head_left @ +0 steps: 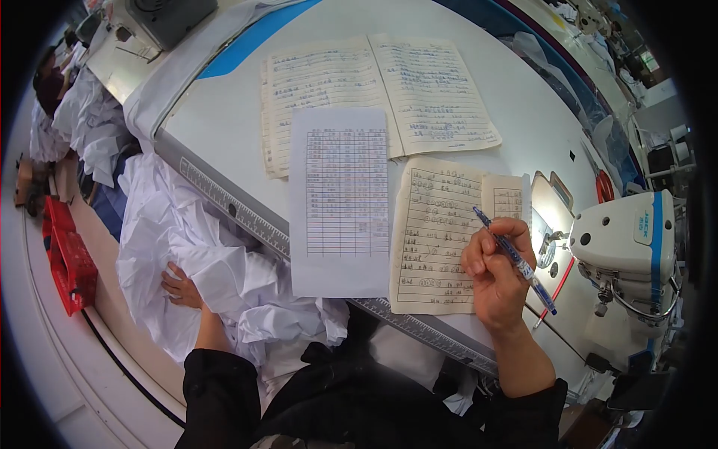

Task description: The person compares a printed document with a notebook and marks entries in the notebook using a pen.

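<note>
My right hand (499, 273) is closed around a blue patterned pen (538, 288), above the right side of a small open notebook (434, 247) with handwritten lines. My left hand (182, 288) lies on a heap of crumpled white fabric (202, 239) beside the table, fingers apart and gripping nothing that I can see. Between the hands, a printed sheet with a table of figures (338, 277) overlaps the notebooks. Behind it a larger notebook (441, 97) lies open, its ruled pages covered in blue handwriting.
A white sewing machine (624, 239) stands to the right, with red-handled scissors (603, 185) behind it. A metal ruler strip (224, 202) runs along the table's near edge. At far left, a red plastic basket (71, 258) sits near more white fabric (93, 127) and another person (51, 84).
</note>
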The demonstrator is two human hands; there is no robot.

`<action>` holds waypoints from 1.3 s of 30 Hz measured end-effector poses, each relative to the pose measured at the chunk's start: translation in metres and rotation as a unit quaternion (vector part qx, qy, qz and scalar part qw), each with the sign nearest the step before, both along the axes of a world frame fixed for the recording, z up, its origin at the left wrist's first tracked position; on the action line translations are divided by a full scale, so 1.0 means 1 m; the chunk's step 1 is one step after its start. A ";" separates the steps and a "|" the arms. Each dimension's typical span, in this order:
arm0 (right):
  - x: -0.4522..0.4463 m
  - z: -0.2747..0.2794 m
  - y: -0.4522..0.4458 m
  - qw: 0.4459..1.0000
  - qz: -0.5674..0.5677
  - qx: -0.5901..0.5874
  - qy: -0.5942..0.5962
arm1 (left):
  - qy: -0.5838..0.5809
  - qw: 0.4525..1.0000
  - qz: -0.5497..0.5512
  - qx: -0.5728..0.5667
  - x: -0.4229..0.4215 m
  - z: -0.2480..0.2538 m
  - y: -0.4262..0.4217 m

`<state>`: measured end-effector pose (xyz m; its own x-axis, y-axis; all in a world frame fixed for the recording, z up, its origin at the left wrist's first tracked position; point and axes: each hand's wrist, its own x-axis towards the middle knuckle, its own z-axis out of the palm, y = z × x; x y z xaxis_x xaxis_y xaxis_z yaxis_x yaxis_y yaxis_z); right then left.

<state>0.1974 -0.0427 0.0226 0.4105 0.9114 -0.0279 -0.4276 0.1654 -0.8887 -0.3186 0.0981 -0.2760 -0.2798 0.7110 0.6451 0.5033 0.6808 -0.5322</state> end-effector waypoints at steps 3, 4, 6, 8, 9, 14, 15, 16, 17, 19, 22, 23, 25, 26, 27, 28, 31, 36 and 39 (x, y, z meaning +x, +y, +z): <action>0.001 0.001 0.001 1.000 -0.025 0.008 0.017 | -0.012 1.000 -0.005 -0.005 0.005 -0.002 0.000; 0.002 0.000 0.000 0.999 -0.020 0.011 0.022 | -0.012 1.000 -0.006 -0.007 0.007 -0.003 0.000; 0.002 0.000 0.001 0.999 -0.022 0.015 0.019 | -0.019 1.000 -0.008 -0.007 0.008 -0.002 0.001; 0.002 0.000 0.001 0.999 -0.019 0.017 0.023 | -0.023 1.000 -0.006 -0.007 0.008 -0.001 0.000; 0.003 0.000 0.001 0.999 -0.021 0.017 0.022 | -0.026 1.000 -0.008 -0.006 0.009 -0.001 0.001; 0.002 0.001 0.001 0.999 -0.021 0.007 0.040 | -0.036 0.999 -0.009 -0.012 0.007 0.002 0.002; 0.003 0.001 0.001 0.999 -0.021 0.007 0.039 | -0.038 0.999 -0.010 -0.013 0.008 0.002 0.002; 0.003 0.000 0.001 0.999 -0.015 0.011 0.037 | -0.040 0.999 -0.009 -0.011 0.008 0.002 0.002; 0.004 0.000 0.001 0.999 -0.007 0.015 0.035 | -0.044 0.999 -0.009 -0.012 0.009 0.002 0.001; 0.000 0.002 0.002 1.000 -0.010 -0.007 0.012 | -0.049 0.999 -0.005 -0.012 0.008 0.004 0.001; -0.003 0.002 0.001 0.999 -0.001 -0.033 -0.035 | -0.059 0.998 -0.001 -0.014 0.011 0.010 0.000; -0.003 0.002 0.001 0.997 0.010 -0.039 -0.059 | -0.064 0.998 0.000 -0.016 0.013 0.012 -0.001; -0.004 0.003 -0.001 0.995 0.014 -0.037 -0.092 | -0.072 0.997 0.001 -0.019 0.017 0.016 -0.002; -0.004 0.004 -0.001 0.992 0.017 -0.034 -0.124 | -0.079 0.997 0.005 -0.025 0.021 0.021 -0.003; -0.002 0.003 -0.002 0.992 0.017 -0.034 -0.124 | -0.079 0.997 0.004 -0.024 0.017 0.017 -0.002; -0.001 0.001 -0.003 0.985 0.019 0.006 -0.170 | -0.080 0.997 0.002 -0.024 0.013 0.013 -0.002; -0.001 0.000 -0.003 0.974 0.020 0.066 -0.218 | -0.077 0.997 0.000 -0.020 0.005 0.004 0.000; 0.001 -0.001 -0.004 0.948 0.004 0.061 -0.314 | -0.055 0.998 0.000 -0.009 0.002 -0.002 0.000; -0.001 0.003 -0.004 0.945 -0.004 0.049 -0.322 | -0.051 0.999 -0.004 -0.007 0.003 0.002 0.000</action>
